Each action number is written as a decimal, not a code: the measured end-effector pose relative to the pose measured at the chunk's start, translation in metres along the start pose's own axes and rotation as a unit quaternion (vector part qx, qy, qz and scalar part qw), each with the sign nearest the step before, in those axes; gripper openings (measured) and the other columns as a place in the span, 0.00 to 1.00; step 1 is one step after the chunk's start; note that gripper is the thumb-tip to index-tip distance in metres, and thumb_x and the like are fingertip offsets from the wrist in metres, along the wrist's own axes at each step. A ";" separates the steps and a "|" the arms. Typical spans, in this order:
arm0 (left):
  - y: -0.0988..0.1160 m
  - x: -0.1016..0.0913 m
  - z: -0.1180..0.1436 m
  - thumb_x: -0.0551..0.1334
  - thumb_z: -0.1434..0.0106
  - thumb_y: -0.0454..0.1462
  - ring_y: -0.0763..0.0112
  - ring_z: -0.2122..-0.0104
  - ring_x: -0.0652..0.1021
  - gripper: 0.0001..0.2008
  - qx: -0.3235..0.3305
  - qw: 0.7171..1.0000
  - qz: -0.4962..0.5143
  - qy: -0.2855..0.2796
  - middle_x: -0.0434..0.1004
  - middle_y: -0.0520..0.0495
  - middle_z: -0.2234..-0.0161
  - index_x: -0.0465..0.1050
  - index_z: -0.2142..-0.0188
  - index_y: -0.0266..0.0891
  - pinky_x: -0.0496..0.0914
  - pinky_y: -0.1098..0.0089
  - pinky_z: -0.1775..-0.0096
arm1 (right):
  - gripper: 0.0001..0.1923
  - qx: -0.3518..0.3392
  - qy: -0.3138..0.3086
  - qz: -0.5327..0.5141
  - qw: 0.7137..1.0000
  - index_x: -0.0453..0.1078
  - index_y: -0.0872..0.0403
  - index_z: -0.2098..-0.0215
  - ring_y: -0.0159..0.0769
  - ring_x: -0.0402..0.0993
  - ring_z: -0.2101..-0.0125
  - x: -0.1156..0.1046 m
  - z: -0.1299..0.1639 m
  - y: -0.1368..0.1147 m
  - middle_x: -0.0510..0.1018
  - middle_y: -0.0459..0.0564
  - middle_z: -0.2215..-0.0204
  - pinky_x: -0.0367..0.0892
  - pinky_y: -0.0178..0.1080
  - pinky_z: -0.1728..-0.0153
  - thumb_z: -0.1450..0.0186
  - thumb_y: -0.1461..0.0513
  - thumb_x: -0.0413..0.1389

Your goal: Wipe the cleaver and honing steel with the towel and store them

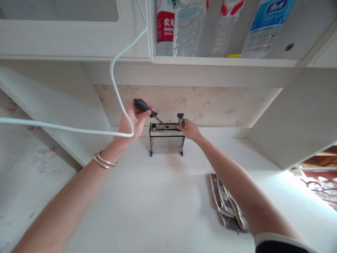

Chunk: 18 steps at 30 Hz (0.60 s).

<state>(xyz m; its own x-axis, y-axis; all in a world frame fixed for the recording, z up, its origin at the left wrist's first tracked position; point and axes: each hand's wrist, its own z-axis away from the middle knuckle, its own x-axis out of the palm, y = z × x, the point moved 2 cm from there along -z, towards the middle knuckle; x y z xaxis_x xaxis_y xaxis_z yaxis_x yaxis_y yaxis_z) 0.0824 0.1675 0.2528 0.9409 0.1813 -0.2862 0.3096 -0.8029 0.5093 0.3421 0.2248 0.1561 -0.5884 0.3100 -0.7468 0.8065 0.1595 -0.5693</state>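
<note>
Shut around the black handle of a screwdriver (pixel 143 105), my left hand (pixel 134 117) tilts it down to the right. The screwdriver's shaft reaches the top of a small clear-sided box (pixel 167 144) with a black frame and a metallic top plate. My right hand (pixel 191 129) grips the right end of that top, beside a short dark upright piece (pixel 180 119). Whether this piece is part of the box I cannot tell. The box stands upright on black feet on the white tabletop (pixel 147 203).
A white cable (pixel 116 84) hangs in front of my left wrist. A folded patterned cloth (pixel 223 205) lies partly under my right forearm. Overhead, a shelf (pixel 223 61) holds several plastic bottles (pixel 189 28). White side panels (pixel 295 116) flank the flowered back wall (pixel 210 105).
</note>
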 end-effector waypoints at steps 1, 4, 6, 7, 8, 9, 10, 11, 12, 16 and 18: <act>0.002 -0.005 0.015 0.59 0.35 0.44 0.63 0.55 0.78 0.16 0.001 1.000 -0.009 0.010 0.78 0.43 0.57 0.62 0.51 0.41 0.72 0.59 0.50 | 0.09 -0.007 -0.006 -0.005 1.000 0.68 0.52 0.62 0.44 0.75 0.63 -0.003 -0.003 -0.001 0.79 0.52 0.66 0.66 0.41 0.62 0.40 0.58 0.58; 0.004 -0.017 0.059 0.61 0.36 0.39 0.64 0.55 0.79 0.10 0.033 0.998 -0.052 0.009 0.79 0.45 0.57 0.65 0.55 0.44 0.73 0.60 0.50 | 0.09 -0.036 -0.020 -0.028 0.999 0.68 0.52 0.62 0.39 0.75 0.64 -0.016 -0.013 -0.008 0.79 0.49 0.65 0.67 0.39 0.62 0.41 0.59 0.59; 0.003 -0.022 0.088 0.62 0.38 0.33 0.66 0.54 0.79 0.15 0.082 0.995 -0.062 0.007 0.79 0.47 0.55 0.64 0.52 0.46 0.75 0.60 0.52 | 0.10 -0.069 -0.016 -0.059 0.996 0.69 0.53 0.61 0.38 0.75 0.63 -0.031 -0.020 -0.018 0.79 0.48 0.64 0.67 0.39 0.60 0.41 0.60 0.59; 0.002 -0.025 0.102 0.62 0.39 0.30 0.65 0.53 0.78 0.20 0.111 0.992 -0.058 0.006 0.78 0.46 0.53 0.63 0.50 0.47 0.76 0.60 0.53 | 0.11 -0.088 -0.010 -0.080 0.993 0.69 0.53 0.61 0.38 0.76 0.63 -0.039 -0.023 -0.024 0.79 0.48 0.63 0.68 0.39 0.59 0.41 0.60 0.60; 0.002 -0.027 0.115 0.62 0.40 0.27 0.64 0.51 0.78 0.23 0.137 0.989 -0.052 0.009 0.77 0.46 0.51 0.62 0.48 0.47 0.77 0.59 0.53 | 0.11 -0.106 -0.002 -0.101 0.989 0.70 0.53 0.61 0.38 0.76 0.63 -0.048 -0.026 -0.031 0.79 0.48 0.63 0.69 0.40 0.59 0.42 0.59 0.60; 0.003 -0.030 0.128 0.62 0.41 0.24 0.63 0.51 0.77 0.27 0.161 0.986 -0.046 0.014 0.76 0.46 0.49 0.61 0.47 0.48 0.77 0.57 0.53 | 0.12 -0.122 0.006 -0.121 0.985 0.70 0.53 0.61 0.39 0.76 0.63 -0.057 -0.028 -0.037 0.79 0.48 0.64 0.69 0.41 0.59 0.42 0.59 0.61; 0.003 -0.033 0.140 0.62 0.42 0.22 0.62 0.50 0.77 0.29 0.178 0.983 -0.044 0.022 0.76 0.46 0.48 0.61 0.46 0.47 0.77 0.55 0.52 | 0.12 -0.134 0.014 -0.138 0.981 0.70 0.53 0.61 0.39 0.77 0.63 -0.065 -0.030 -0.044 0.79 0.48 0.64 0.70 0.42 0.59 0.43 0.59 0.61; 0.004 -0.037 0.151 0.62 0.44 0.21 0.60 0.50 0.76 0.31 0.188 0.981 -0.047 0.029 0.75 0.46 0.47 0.61 0.45 0.46 0.76 0.54 0.52 | 0.13 -0.141 0.021 -0.151 0.978 0.70 0.53 0.61 0.40 0.77 0.63 -0.073 -0.030 -0.050 0.79 0.48 0.64 0.71 0.43 0.59 0.43 0.59 0.62; 0.005 -0.041 0.162 0.63 0.45 0.20 0.59 0.50 0.76 0.32 0.191 0.980 -0.053 0.035 0.74 0.45 0.47 0.61 0.45 0.45 0.77 0.53 0.52 | 0.13 -0.146 0.027 -0.159 0.976 0.71 0.52 0.61 0.40 0.77 0.63 -0.080 -0.030 -0.056 0.80 0.48 0.64 0.71 0.44 0.59 0.44 0.59 0.62; 0.004 -0.062 0.204 0.64 0.49 0.17 0.55 0.49 0.76 0.36 0.174 0.982 -0.071 0.034 0.72 0.42 0.45 0.63 0.43 0.41 0.78 0.53 0.54 | 0.13 -0.163 0.031 -0.170 0.971 0.73 0.51 0.63 0.41 0.78 0.64 -0.094 -0.017 -0.071 0.80 0.47 0.66 0.73 0.46 0.58 0.46 0.59 0.64; 0.001 -0.072 0.221 0.63 0.50 0.15 0.52 0.48 0.74 0.37 0.160 0.984 -0.071 0.017 0.71 0.41 0.44 0.63 0.42 0.40 0.79 0.54 0.55 | 0.14 -0.171 0.026 -0.175 0.969 0.73 0.50 0.62 0.42 0.78 0.64 -0.095 -0.010 -0.073 0.79 0.47 0.65 0.73 0.47 0.58 0.46 0.59 0.65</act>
<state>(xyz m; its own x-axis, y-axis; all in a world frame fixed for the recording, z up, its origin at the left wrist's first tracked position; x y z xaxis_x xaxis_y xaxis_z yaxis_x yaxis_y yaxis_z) -0.0158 0.0286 0.0947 0.8969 0.3190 -0.3061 0.3841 -0.9052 0.1820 0.3395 0.1926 0.2725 -0.8334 0.2264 -0.5042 0.5344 0.5627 -0.6307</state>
